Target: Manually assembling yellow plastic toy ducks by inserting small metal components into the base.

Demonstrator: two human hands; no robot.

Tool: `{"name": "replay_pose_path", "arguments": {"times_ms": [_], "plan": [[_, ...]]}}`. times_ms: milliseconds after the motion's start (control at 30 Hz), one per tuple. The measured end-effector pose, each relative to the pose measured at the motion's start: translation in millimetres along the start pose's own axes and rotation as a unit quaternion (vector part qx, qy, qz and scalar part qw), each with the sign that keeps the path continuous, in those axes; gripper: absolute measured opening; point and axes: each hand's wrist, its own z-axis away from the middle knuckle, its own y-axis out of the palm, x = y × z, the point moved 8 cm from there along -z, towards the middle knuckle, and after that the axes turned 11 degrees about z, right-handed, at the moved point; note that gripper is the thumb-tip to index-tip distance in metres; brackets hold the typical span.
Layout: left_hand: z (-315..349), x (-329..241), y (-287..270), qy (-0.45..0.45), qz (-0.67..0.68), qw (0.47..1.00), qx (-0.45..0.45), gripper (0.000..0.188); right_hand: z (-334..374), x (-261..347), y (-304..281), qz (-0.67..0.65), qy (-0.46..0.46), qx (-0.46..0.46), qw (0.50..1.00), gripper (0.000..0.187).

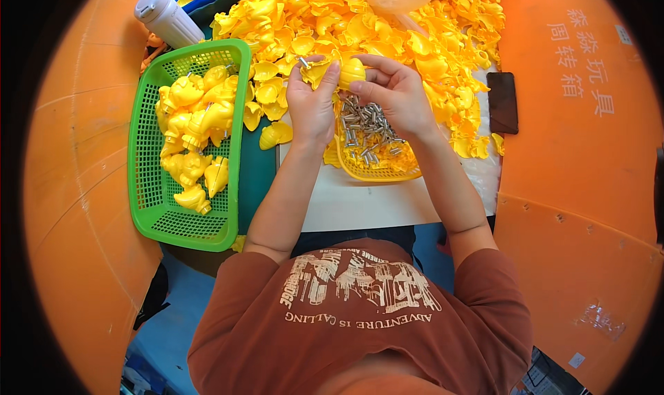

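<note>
My left hand (pixel 312 108) pinches a yellow plastic shell piece (pixel 315 73). A small silvery metal pin (pixel 303 62) sticks out at the upper left of that piece. Close beside it, my right hand (pixel 400 94) grips a rounded, ribbed yellow shell piece (pixel 353 73) between thumb and fingers. The two pieces are side by side; whether they touch, I cannot tell. Below my hands stands a yellow basket (pixel 380 176), holding many short metal pins (pixel 366 125) and small yellow bits.
A large heap of yellow shell pieces (pixel 443 56) covers the far table. On the left, a green basket (pixel 142 187) holds several joined yellow figures (pixel 200 122). A white tumbler (pixel 169 18) stands behind it. To the right lies a dark phone (pixel 503 103) beside an orange panel (pixel 574 167).
</note>
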Motion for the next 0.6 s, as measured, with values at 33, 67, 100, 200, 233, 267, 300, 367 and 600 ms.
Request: {"name": "replay_pose_path", "arguments": {"times_ms": [33,67,100,200,233,267,300,367,600], "plan": [[0.8,-1.1,1.4,0.0,-0.001,1.0,0.001,0.028,1.4,0.3,-2.2,-0.001,-0.001,0.0,1.0,0.033],[1.5,0.1,3.4,-0.021,0.03,0.999,0.001,0.025,2.8,0.9,-6.7,0.011,-0.002,-0.012,1.0,0.032],[2.3,1.1,5.5,-0.043,0.062,0.997,0.001,0.025,3.8,1.3,-10.0,0.024,-0.003,-0.023,0.999,0.031],[5.9,3.6,15.8,-0.127,0.146,0.98,0.038,0.038,5.0,8.6,-8.4,0.025,-0.021,-0.048,0.998,0.029],[6.6,2.3,15.5,-0.127,0.146,0.98,0.038,0.038,4.9,9.5,-6.8,0.025,-0.021,-0.049,0.998,0.029],[8.2,3.3,17.6,-0.143,0.145,0.978,0.052,0.043,4.8,13.9,-3.8,0.019,-0.044,-0.041,0.998,0.029],[9.4,4.7,20.0,-0.159,0.144,0.974,0.067,0.049,4.9,18.4,-0.5,0.014,-0.066,-0.033,0.997,0.028],[9.3,3.6,20.1,-0.157,0.124,0.978,0.057,0.05,5.7,25.7,7.9,0.067,-0.09,-0.028,0.993,0.027],[11.8,-1.8,21.4,-0.144,0.084,0.985,0.049,0.048,2.5,23.9,19.1,0.187,-0.09,-0.038,0.977,0.021]]}}
